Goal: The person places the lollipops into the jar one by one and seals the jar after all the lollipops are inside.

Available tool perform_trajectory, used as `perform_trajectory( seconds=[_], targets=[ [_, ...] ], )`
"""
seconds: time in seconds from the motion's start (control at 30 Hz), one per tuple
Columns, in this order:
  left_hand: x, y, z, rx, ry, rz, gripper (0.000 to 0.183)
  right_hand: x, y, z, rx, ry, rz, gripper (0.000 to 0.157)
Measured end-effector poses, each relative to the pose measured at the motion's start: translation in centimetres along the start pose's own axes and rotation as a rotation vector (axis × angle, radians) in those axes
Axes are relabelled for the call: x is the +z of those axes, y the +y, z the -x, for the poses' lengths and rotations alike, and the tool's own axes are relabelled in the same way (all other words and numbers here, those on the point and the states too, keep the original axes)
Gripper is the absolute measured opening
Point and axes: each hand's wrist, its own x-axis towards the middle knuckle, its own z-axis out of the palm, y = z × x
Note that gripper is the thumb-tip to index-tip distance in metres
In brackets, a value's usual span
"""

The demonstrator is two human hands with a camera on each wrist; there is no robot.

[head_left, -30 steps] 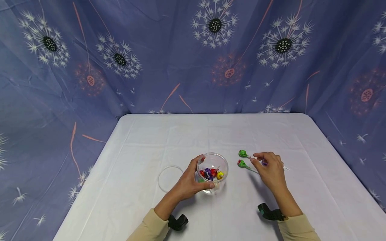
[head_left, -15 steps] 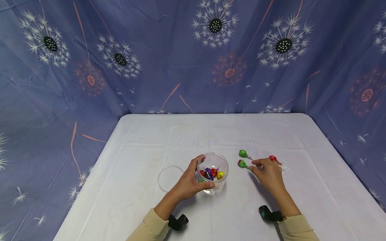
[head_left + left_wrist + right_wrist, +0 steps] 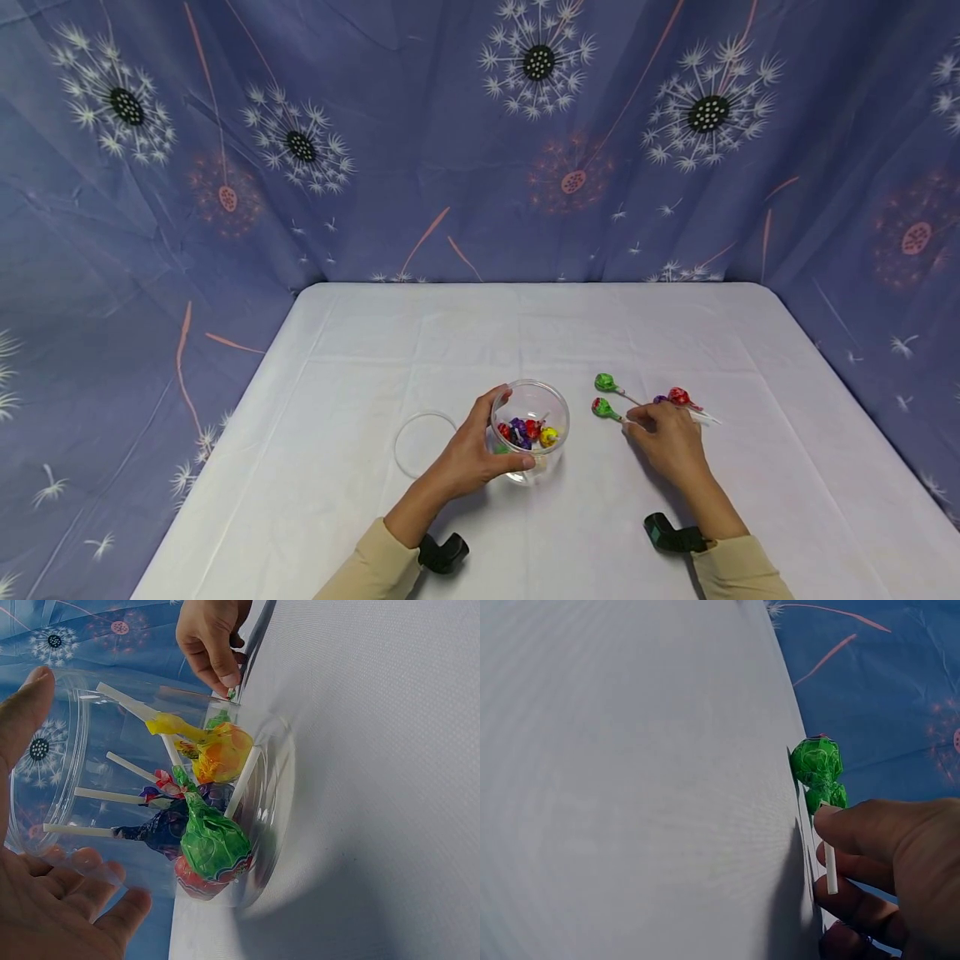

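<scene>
My left hand [image 3: 468,458] grips the side of a clear plastic jar [image 3: 555,457], thumb in front and fingers behind. Inside the jar lie several wrapped lollipops, among them a yellow one [image 3: 223,752], a green one [image 3: 216,841] and a dark purple one [image 3: 166,831]. To the right, my right hand [image 3: 670,442] pinches the white stick of a green lollipop [image 3: 602,407], thumb just below the wrapper [image 3: 817,761]. That lollipop is low at the tabletop, its head pointing left. Another green lollipop [image 3: 605,382] lies just behind it.
Beyond my right hand lie a red lollipop [image 3: 678,396] and a purple one [image 3: 660,399], partly hidden by the hand. A round, pale-rimmed lid [image 3: 396,442] lies flat left of the jar. A patterned blue curtain [image 3: 420,167] hangs behind the white table [image 3: 450,333].
My right hand has come down and slightly toward me, its fingers closing on the green lollipop's stick. The red and purple lollipops show more now. My left hand and the jar have stayed put.
</scene>
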Motion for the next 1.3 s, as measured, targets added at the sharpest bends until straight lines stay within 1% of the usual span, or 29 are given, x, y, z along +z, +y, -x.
perform_trajectory(
  seconds=[0.17,0.33,0.53,0.87,1.07,1.3],
  targets=[
    [0.0,0.0,0.0,-0.001,-0.001,0.001,0.095,0.2,0.2,0.1,0.017,-0.016,-0.023,0.016],
    [0.0,0.0,0.1,0.0,0.002,0.002,0.095,0.5,0.5,0.2,0.009,-0.002,-0.033,0.014],
    [0.1,0.0,0.0,0.003,-0.003,0.007,0.096,0.7,0.6,0.2,0.019,0.011,-0.043,0.013],
    [0.1,-0.2,0.0,0.011,-0.002,-0.009,0.095,1.0,0.7,0.2,0.065,0.007,-0.051,0.01],
    [0.2,-0.2,0.0,0.004,-0.003,-0.007,0.095,0.6,0.5,0.3,0.072,-0.002,-0.078,0.01],
    [0.1,-0.1,0.0,-0.002,-0.003,0.0,0.095,-0.3,0.0,0.0,0.065,-0.024,-0.091,0.01]
  ],
)
